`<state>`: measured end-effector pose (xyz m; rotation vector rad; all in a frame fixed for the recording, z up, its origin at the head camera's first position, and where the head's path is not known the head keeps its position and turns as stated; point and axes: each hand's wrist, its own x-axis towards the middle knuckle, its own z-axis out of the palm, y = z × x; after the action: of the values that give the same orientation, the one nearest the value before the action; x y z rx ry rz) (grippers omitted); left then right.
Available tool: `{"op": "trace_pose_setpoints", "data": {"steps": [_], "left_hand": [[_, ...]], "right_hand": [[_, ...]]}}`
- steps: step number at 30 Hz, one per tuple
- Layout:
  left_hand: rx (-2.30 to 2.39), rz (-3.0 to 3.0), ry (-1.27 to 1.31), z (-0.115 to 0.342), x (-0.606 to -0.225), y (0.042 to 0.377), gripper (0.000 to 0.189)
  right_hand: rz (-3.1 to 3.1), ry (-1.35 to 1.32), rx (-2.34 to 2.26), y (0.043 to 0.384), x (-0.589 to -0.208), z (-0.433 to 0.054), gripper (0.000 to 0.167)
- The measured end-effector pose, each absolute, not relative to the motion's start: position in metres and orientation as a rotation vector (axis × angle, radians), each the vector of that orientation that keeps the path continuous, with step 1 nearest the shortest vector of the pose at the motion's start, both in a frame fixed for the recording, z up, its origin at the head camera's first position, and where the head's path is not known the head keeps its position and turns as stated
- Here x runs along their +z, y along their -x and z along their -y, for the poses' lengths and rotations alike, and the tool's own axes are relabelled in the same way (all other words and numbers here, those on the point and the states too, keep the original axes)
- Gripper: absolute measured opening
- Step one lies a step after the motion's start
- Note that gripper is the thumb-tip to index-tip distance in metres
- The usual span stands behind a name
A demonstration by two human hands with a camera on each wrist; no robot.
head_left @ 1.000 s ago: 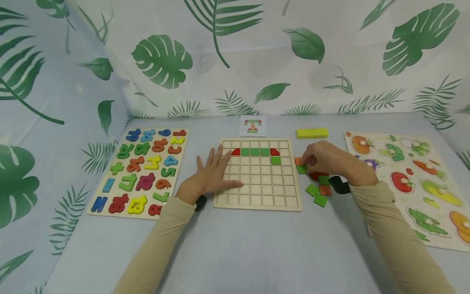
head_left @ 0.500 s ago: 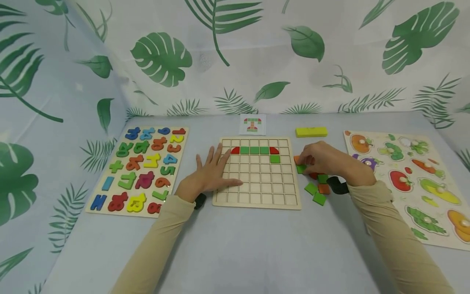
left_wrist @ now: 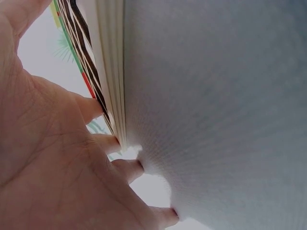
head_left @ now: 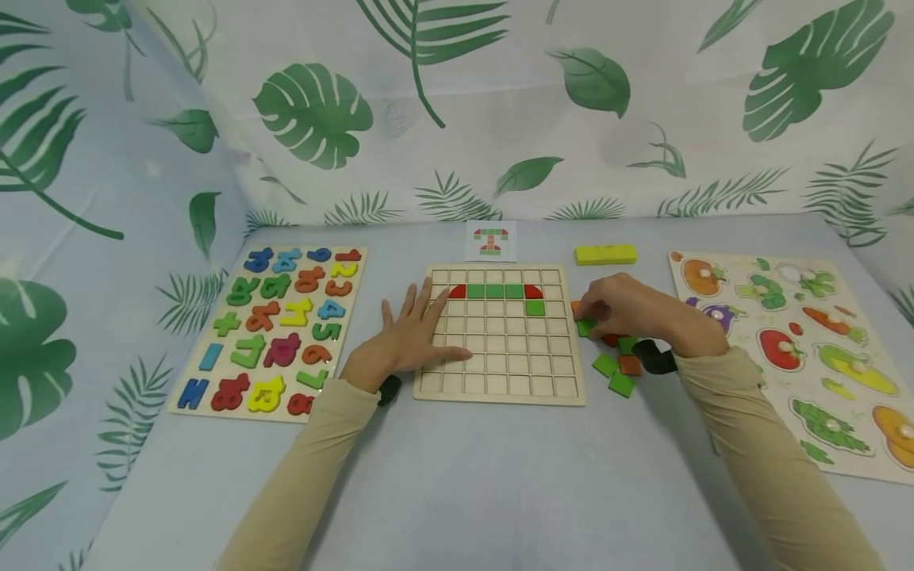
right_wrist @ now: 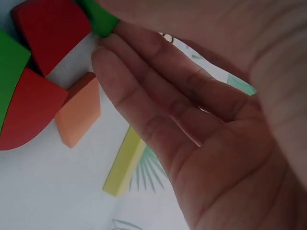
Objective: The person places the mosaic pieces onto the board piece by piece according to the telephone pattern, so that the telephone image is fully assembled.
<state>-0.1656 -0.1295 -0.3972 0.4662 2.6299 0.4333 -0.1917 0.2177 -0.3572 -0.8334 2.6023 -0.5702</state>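
Note:
My left hand lies spread on the left side of a wooden grid board, thumb stretched over the squares; the left wrist view shows its fingers at the board's edge. The board bears a row of green squares with red quarter-round pieces at both ends, and another green square below the right one. Right of the board, my right hand pinches a green square tile between thumb and fingers, low among loose tiles. An orange tile and red curved pieces lie beside the fingertips.
A pattern card lies behind the board, with a yellow block to its right. The number puzzle is on the left, the vegetable puzzle on the right. Loose green tiles lie near my right wrist.
My right hand shifts very slightly left over the loose tiles, covering more of the orange one. The left hand and the pieces on the board stay as they were.

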Motion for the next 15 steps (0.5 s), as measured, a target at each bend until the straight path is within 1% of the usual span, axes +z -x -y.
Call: {"op": "trace_pose_setpoints", "data": {"steps": [5, 11, 15], "left_hand": [[0.426, -2.631, -0.47, 0.1297, -0.3979, 0.1656, 0.11], [0.421, -2.636, -0.464, 0.1299, -0.3991, 0.166, 0.11], [0.43, -2.633, -0.467, 0.1301, -0.3987, 0.1654, 0.109]], "right_hand": [[-2.615, 0.82, -0.593, 0.1906, -0.3582, -0.2199, 0.022], [-2.663, 0.832, -0.676, 0.1894, -0.3609, -0.2218, 0.013], [-2.699, 0.851, -0.717, 0.1889, -0.3585, -0.2224, 0.011]]}}
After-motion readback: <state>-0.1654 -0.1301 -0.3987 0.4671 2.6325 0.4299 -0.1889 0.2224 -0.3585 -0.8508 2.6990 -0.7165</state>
